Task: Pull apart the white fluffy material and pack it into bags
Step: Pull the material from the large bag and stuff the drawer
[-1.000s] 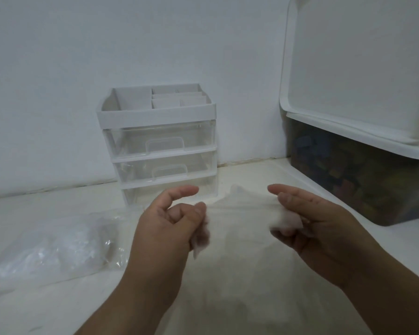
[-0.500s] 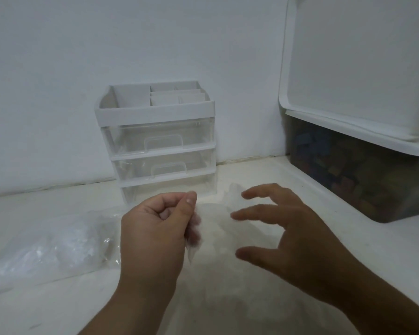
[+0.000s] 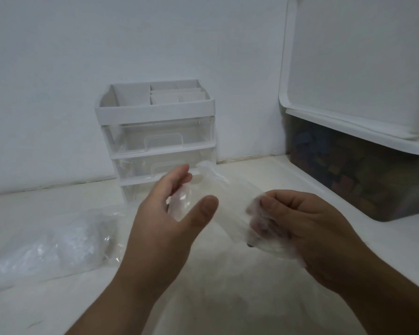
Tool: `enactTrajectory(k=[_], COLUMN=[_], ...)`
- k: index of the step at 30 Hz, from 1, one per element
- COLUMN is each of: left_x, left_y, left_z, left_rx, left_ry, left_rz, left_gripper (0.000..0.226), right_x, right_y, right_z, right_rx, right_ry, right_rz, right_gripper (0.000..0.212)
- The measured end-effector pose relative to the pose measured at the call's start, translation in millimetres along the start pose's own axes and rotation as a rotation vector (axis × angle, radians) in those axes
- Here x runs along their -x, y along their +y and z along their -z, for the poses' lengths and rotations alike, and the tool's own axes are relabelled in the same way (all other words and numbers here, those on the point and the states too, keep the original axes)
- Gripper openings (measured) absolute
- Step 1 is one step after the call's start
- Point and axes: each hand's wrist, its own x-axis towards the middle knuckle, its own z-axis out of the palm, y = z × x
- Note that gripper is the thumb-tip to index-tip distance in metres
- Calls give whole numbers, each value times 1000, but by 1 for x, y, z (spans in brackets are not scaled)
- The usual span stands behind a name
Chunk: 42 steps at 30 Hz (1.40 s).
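1. The tabletop [image 3: 264, 175] was pale cream and met a plain white wall [image 3: 107, 56] along a seam at the back.
2. A small drawer unit [image 3: 156, 139] stood against that wall, with a white divided tray on top and clear drawers below.
3. On the right sat a dark translucent storage bin [image 3: 363, 180] holding blurred coloured things, its white lid [image 3: 361, 68] propped up over it.
4. On the left of the tabletop lay a clear plastic bag [image 3: 51, 247] with white clumps inside.
5. The white fluffy material [image 3: 230, 209] hung stretched in the air between the two hands as a thin, almost see-through web, denser at each end.
6. A wider, hazy spread of the same stuff seemed to lie on the tabletop under the hands, though its edges were too faint to trace.
7. The left hand [image 3: 165, 228] was open, thumb apart from the fingers [image 3: 177, 176], with a wisp of the material resting against the fingers; whether they pinched it could not be told.
8. The right hand [image 3: 307, 228] was curled shut, its fingers [image 3: 283, 201] closed around a thicker tuft of the material.
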Motion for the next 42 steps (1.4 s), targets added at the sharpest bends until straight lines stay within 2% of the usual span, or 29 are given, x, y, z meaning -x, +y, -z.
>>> enactTrajectory(k=[1,3,5,6,11,15,19,21,23,25,26,28,29,30,31,33,35,38,40,42], left_x=[0,-1,-3,-3,-2,-3,-10,-18,-32,-45,-51,-59,-61,-62,-63,-65,-64,-61,-60,-61], left_y=[-2,-6,-8,-8,-3,-5,-5,6,23,35,39,36,34,31,27,24,20,18,17,16], left_z=[-3,-7,-8,-7,-5,1,17,24,25,21,17,9,5,1,0,-2,-3,-6,-10,-12], left_rx=[37,151,240,231,52,-80,-494,-433,-208,-144,-171,-121,-5,114,215,311,328,268,231,217], left_ry=[3,11,1,-2,96,126,-94,-69,132,240,179,-89,-205,-289,-319,-251,-168,-113,-84,-55], left_rz=[48,151,200,169,-85,-165,-344,-342,-285,-218,-160,1,70,111,129,160,231,263,251,228], left_gripper=[94,66,30,25,41,48,31,24,26,15,18,74,87,87,75,37,18,15,12,11], right_x=[1,3,3,2,-10,-13,-22,-29,-36,-40,-42,-49,-52,-55,-57,-58,-61,-67,-68,-66], right_y=[-1,-4,-4,-4,8,6,-3,-17,-35,-48,-52,-51,-50,-48,-46,-42,-39,-35,-38,-39], right_z=[-1,-4,-4,-4,9,19,25,25,24,21,19,16,15,13,12,10,8,15,20,23], right_rx=[-33,-89,-112,-120,-293,-363,-361,-338,-334,-303,-279,-234,-203,-167,-129,-143,-186,-174,-123,45], right_ry=[-40,-80,-33,5,199,212,298,277,201,130,121,91,74,63,50,29,11,-8,-125,-233], right_rz=[-12,-23,-10,-2,-57,-13,-48,-64,-98,-101,-93,-74,-68,-73,-73,-116,-195,-270,-278,-216], right_gripper=[29,30,30,30,27,25,19,19,22,25,28,35,39,42,45,40,35,49,61,53])
